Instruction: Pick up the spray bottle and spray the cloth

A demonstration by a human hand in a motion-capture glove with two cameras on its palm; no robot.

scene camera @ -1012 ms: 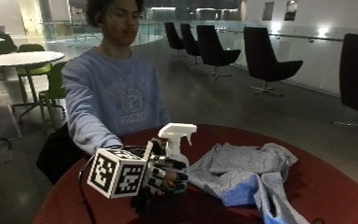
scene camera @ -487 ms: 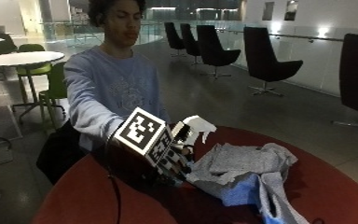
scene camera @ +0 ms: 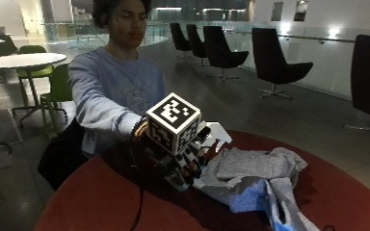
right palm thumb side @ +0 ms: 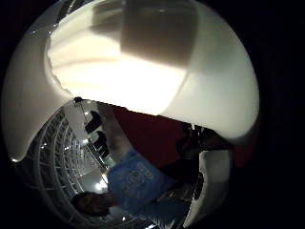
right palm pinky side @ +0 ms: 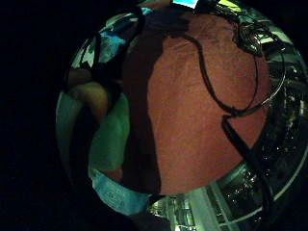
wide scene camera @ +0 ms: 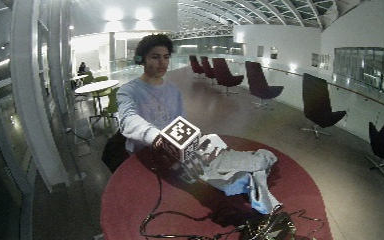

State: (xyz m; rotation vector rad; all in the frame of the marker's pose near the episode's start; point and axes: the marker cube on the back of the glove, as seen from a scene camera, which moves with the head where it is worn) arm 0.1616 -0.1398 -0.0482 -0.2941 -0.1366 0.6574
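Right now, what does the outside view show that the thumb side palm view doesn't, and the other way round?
Only the outside view shows the gloved right hand holding the white spray bottle tilted toward the grey cloth, which lies crumpled on the red table. Only the thumb side palm view shows the bottle from right against the palm, its white body filling most of the picture. Both show the bottle, the red table and the person's blue sweatshirt.

Black lounge chairs along lit hall (green chairs behind)
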